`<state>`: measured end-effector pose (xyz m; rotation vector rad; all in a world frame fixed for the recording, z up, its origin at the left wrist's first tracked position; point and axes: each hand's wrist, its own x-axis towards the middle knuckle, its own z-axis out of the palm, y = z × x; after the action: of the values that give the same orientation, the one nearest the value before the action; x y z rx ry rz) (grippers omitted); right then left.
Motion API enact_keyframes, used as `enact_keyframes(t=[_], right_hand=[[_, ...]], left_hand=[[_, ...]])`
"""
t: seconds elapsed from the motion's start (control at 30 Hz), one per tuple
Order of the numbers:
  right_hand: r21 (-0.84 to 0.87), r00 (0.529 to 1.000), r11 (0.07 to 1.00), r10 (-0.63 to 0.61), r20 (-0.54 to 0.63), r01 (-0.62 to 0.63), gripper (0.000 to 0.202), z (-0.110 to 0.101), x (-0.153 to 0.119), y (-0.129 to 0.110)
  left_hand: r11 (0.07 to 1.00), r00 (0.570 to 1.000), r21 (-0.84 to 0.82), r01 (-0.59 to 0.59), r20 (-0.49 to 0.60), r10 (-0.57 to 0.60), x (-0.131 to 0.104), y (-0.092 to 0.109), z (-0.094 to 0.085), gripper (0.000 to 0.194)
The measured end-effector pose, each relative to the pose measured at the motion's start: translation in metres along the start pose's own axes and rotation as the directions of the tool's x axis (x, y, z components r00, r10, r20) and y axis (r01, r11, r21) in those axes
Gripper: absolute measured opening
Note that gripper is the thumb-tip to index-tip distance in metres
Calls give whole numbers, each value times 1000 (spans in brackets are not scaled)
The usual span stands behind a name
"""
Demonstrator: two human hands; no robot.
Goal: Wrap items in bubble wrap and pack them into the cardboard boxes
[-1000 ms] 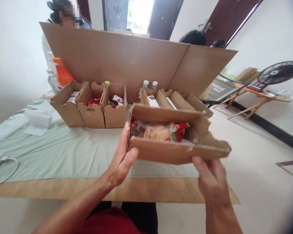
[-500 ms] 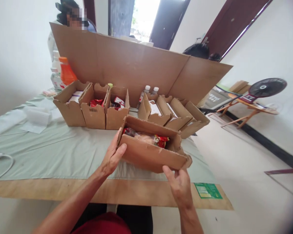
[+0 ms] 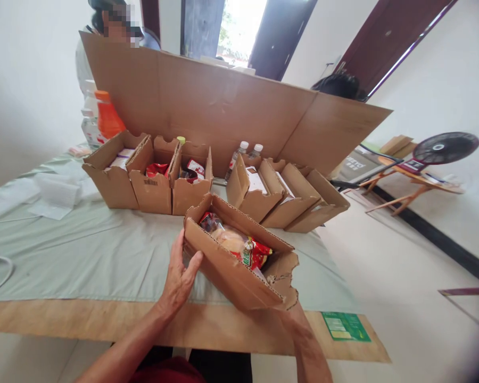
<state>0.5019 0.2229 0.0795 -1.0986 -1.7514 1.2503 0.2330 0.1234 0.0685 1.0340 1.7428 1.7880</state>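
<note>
A narrow open cardboard box point(image 3: 231, 271) is tilted over the table's near part, one end angled toward me. Inside it lie a clear-wrapped bread-like item point(image 3: 229, 239) and a red snack packet point(image 3: 255, 252). My left hand point(image 3: 179, 276) presses against the box's left end, thumb spread from the fingers. My right hand point(image 3: 289, 316) is under the near right end; its fingers are hidden by the cardboard. Behind stand a left row of three similar boxes point(image 3: 150, 191) and a right group of boxes point(image 3: 255, 205), holding packets and white items.
A tall cardboard panel point(image 3: 223, 106) stands behind the boxes, with bottles point(image 3: 109, 117) near it. Plastic wrapping point(image 3: 58, 191) and a white cable point(image 3: 8, 271) lie left. A green sheet point(image 3: 346, 326) is at the front edge. People are beyond the panel; a fan point(image 3: 445, 149) is right.
The held box has turned, its right end coming nearer to me and lower, showing more of its contents. My right hand has slipped from view behind that end. The camera view has shifted slightly.
</note>
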Motion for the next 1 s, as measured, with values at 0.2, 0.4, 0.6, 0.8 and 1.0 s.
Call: enact_keyframes(t=[0.2,0.4,0.6,0.8,1.0], right_hand=[[103,1000,995,1,-10,0,71,18,17,9],[9,991,997,73,-108,-72,69,23,23,8],[-93,987,993,56,-150,-70,62,35,25,6],[-145,979,987,39,-202,-69,56,41,25,13],[-168,966,983,30,-257,-76,54,51,32,15]], left_hand=[[993,996,77,-87,16,86,27,9,29,80],[986,985,79,-144,112,135,40,3,59,75],[986,959,38,-163,243,149,30,-10,64,72],[984,949,15,-176,268,165,38,-17,59,71],[986,945,-40,-165,280,169,49,-22,55,72]])
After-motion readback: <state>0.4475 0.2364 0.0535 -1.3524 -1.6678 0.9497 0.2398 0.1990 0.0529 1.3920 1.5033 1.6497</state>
